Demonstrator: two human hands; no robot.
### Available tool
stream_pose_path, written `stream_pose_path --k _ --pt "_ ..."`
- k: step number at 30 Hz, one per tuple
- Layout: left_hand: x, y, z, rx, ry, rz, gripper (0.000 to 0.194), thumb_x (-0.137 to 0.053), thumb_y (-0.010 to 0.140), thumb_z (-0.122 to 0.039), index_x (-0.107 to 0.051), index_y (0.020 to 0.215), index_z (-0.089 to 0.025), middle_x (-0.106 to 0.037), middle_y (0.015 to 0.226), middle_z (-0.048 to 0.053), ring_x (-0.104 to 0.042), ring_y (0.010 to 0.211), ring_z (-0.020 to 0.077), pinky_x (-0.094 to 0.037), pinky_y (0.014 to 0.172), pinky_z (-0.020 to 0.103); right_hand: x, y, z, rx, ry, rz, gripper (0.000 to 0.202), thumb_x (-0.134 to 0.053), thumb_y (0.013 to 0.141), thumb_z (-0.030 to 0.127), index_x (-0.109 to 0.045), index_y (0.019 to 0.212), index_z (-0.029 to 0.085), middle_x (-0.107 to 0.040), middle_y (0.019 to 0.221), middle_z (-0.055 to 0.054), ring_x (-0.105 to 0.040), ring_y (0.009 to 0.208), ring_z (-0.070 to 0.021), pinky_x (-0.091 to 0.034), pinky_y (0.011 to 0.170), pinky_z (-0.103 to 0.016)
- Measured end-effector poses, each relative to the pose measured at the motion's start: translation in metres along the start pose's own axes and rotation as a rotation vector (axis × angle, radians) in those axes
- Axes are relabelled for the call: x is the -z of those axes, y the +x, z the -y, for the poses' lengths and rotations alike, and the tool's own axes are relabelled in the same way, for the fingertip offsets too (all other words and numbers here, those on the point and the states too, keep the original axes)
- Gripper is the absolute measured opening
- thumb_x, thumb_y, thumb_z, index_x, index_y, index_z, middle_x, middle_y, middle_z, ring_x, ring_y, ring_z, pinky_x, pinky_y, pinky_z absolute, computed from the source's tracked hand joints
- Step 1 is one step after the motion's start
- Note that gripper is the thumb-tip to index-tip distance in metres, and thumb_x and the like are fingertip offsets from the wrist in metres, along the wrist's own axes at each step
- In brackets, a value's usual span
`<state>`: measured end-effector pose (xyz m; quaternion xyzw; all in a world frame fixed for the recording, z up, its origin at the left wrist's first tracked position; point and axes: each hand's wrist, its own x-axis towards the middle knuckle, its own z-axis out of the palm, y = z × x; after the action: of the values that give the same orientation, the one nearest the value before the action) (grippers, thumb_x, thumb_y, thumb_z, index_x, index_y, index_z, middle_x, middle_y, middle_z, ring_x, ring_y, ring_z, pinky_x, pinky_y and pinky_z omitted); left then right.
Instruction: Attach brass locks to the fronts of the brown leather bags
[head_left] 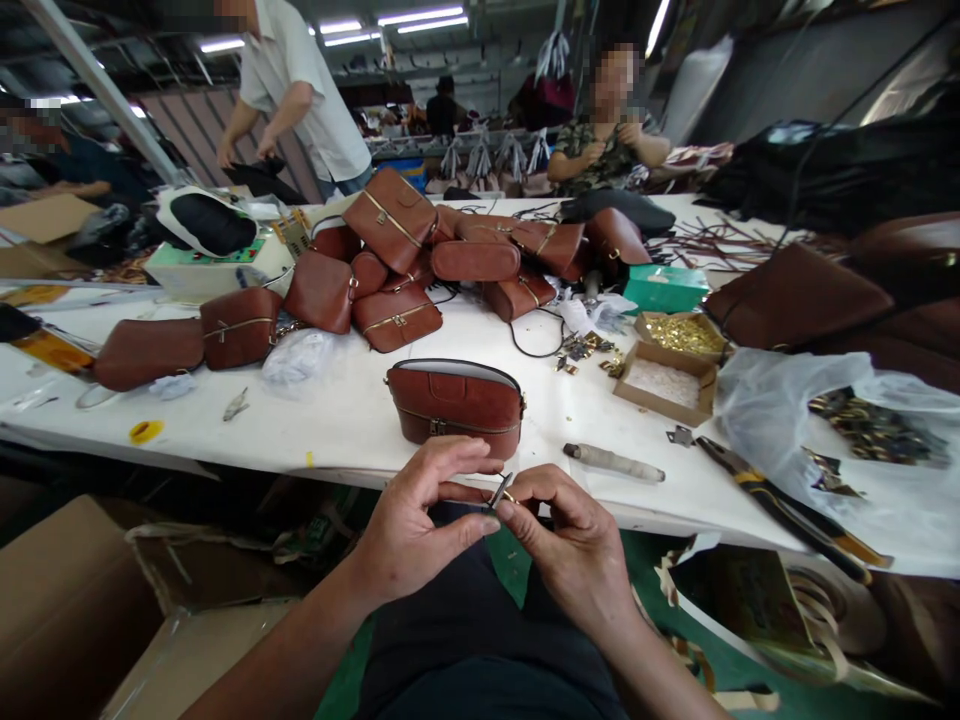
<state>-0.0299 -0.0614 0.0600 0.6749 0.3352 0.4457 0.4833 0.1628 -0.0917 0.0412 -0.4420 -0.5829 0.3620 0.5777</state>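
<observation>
Just off the table's front edge, my left hand (pixel 420 525) and my right hand (pixel 566 535) meet over a small metal piece (pixel 501 490). It looks thin and dark with a gold-coloured part; its exact kind is too small to make out. My right thumb and index finger pinch it, while the left fingers and thumb close on its other side. Right behind my hands a brown leather handbag (pixel 457 405) stands upright on the table, its top open and a pale lining showing. A zip with metal pulls runs across its front.
Several brown handbags (pixel 476 262) are heaped across the table (pixel 337 395). At right lie pliers (pixel 787 505), a wrapped rod-shaped tool (pixel 615 462), a cardboard box of small clear pieces (pixel 664 383) and a plastic bag of metal fittings (pixel 765 400). Co-workers are behind; a carton (pixel 71 600) stands lower left.
</observation>
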Motion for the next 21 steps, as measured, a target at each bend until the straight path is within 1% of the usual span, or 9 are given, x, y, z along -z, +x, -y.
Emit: stream_pose_path --k 1,3,5,7,9,12,14,18,21 --pt "0.000 0.000 0.000 0.022 -0.020 -0.030 0.058 -0.080 0.088 -0.015 -0.058 0.138 -0.034 -0.058 0.139 0.007 -0.069 0.119 0.0226 -0.066 0.091 0.033 -0.001 -0.001 0.000 0.015 -0.005 -0.020 0.007 -0.076 0.093 0.022 -0.072 0.087 0.023 -0.068 0.084 -0.001 -0.064 0.079 -0.0166 -0.049 0.073 -0.030" --pt "0.001 0.000 -0.001 0.005 0.015 -0.063 0.042 -0.081 0.088 -0.018 -0.068 0.127 -0.028 -0.065 0.127 0.006 -0.072 0.110 0.0198 -0.065 0.087 0.028 -0.004 -0.001 -0.001 0.026 0.008 -0.044 0.007 -0.075 0.094 0.021 -0.072 0.088 0.023 -0.070 0.086 -0.001 -0.066 0.081 -0.0167 -0.050 0.076 -0.030" --pt "0.005 0.002 -0.002 -0.066 0.104 -0.039 0.022 -0.079 0.090 -0.019 -0.076 0.111 -0.022 -0.071 0.112 0.005 -0.073 0.100 0.0164 -0.063 0.083 0.024 -0.006 -0.001 -0.002 0.016 0.044 -0.040 0.006 -0.075 0.094 0.020 -0.073 0.090 0.023 -0.072 0.088 -0.001 -0.067 0.083 -0.0168 -0.051 0.078 -0.030" --pt "0.010 0.002 -0.001 -0.087 0.142 0.023 0.011 -0.077 0.092 -0.020 -0.079 0.102 -0.020 -0.074 0.100 0.005 -0.072 0.093 0.0143 -0.059 0.081 0.022 -0.008 -0.001 -0.003 -0.014 0.076 -0.012 0.005 -0.076 0.093 0.021 -0.073 0.090 0.024 -0.072 0.088 -0.001 -0.068 0.083 -0.0168 -0.052 0.079 -0.030" --pt "0.016 0.001 0.001 -0.018 0.065 0.078 0.009 -0.076 0.093 -0.024 -0.079 0.099 -0.018 -0.075 0.096 0.006 -0.071 0.090 0.0142 -0.057 0.080 0.023 -0.008 -0.001 -0.004 -0.051 0.091 0.036 0.005 -0.078 0.093 0.022 -0.073 0.090 0.023 -0.072 0.088 -0.001 -0.068 0.083 -0.0168 -0.052 0.079 -0.029" --pt "0.024 -0.003 0.004 0.145 -0.128 0.162 0.016 -0.076 0.094 -0.032 -0.079 0.098 -0.017 -0.074 0.095 0.006 -0.070 0.086 0.0152 -0.055 0.076 0.025 -0.007 0.001 -0.003 -0.092 0.130 0.127 0.008 -0.081 0.090 0.024 -0.073 0.090 0.023 -0.072 0.087 0.000 -0.067 0.081 -0.0163 -0.052 0.076 -0.028" --pt "0.030 -0.004 0.003 0.178 -0.155 0.210 0.018 -0.074 0.095 -0.034 -0.078 0.099 -0.016 -0.073 0.095 0.007 -0.069 0.086 0.0159 -0.054 0.077 0.027 -0.007 0.003 -0.002 -0.116 0.168 0.181 0.010 -0.083 0.088 0.024 -0.073 0.090 0.024 -0.072 0.086 0.000 -0.067 0.080 -0.0160 -0.052 0.076 -0.028" --pt "0.039 -0.001 -0.005 0.060 -0.016 0.261 0.014 -0.071 0.097 -0.029 -0.077 0.098 -0.016 -0.072 0.096 0.007 -0.068 0.088 0.0158 -0.053 0.082 0.028 -0.009 0.006 -0.001 -0.133 0.186 0.236 0.009 -0.081 0.089 0.023 -0.072 0.088 0.023 -0.071 0.085 0.000 -0.066 0.079 -0.0157 -0.052 0.075 -0.028" --pt "0.041 0.003 -0.010 -0.047 0.057 0.269 0.008 -0.070 0.097 -0.022 -0.075 0.096 -0.015 -0.072 0.094 0.007 -0.069 0.089 0.0154 -0.054 0.084 0.028 -0.011 0.005 -0.002 -0.134 0.176 0.244 0.009 -0.080 0.091 0.022 -0.072 0.088 0.023 -0.070 0.084 0.000 -0.066 0.077 -0.0153 -0.052 0.074 -0.028"
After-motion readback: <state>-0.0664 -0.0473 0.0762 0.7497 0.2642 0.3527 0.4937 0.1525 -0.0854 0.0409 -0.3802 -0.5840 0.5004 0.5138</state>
